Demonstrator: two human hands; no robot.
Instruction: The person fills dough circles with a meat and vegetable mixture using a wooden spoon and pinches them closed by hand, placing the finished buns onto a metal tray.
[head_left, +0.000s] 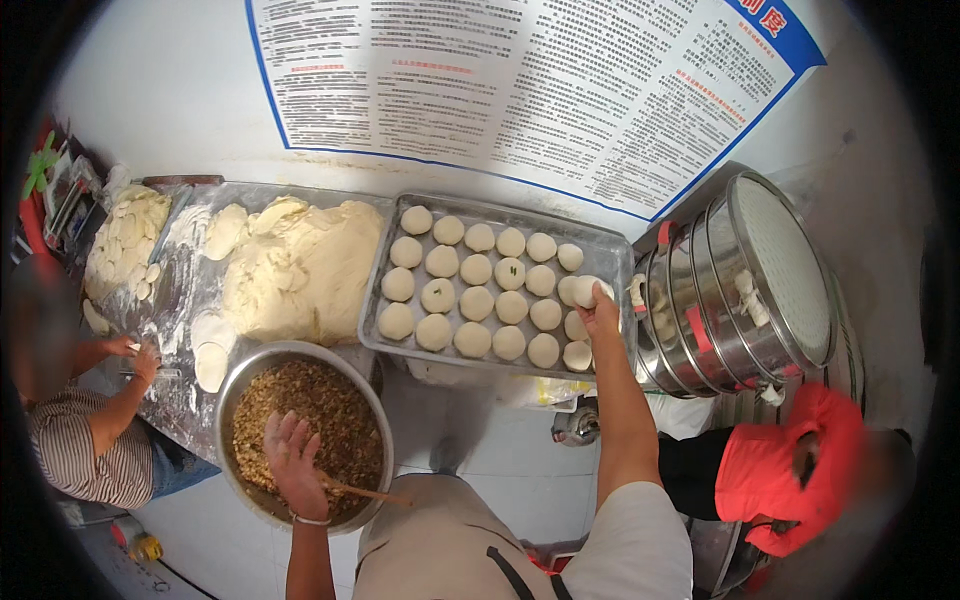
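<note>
My right hand (599, 309) grips a pale stuffed bun (586, 292) over the right side of a metal tray (496, 361). Rows of round white buns (476, 269) sit on the tray, and two of them bear green bits. My left hand (294, 459), palm up with its fingers apart and nothing in it, hovers above a large steel bowl (227, 420). Brown chopped filling (315, 394) fills much of that bowl. A wooden stick or spoon handle (375, 494) leans over its near rim, close to my left wrist.
A big dough mass (307, 277) and flattened dough rounds (211, 360) lie on the floured table (176, 319). At left a person (97, 442) works dough. Stacked steel steamers (709, 300) stand right of the tray, near a person in red (787, 472). A printed poster (480, 82) hangs behind.
</note>
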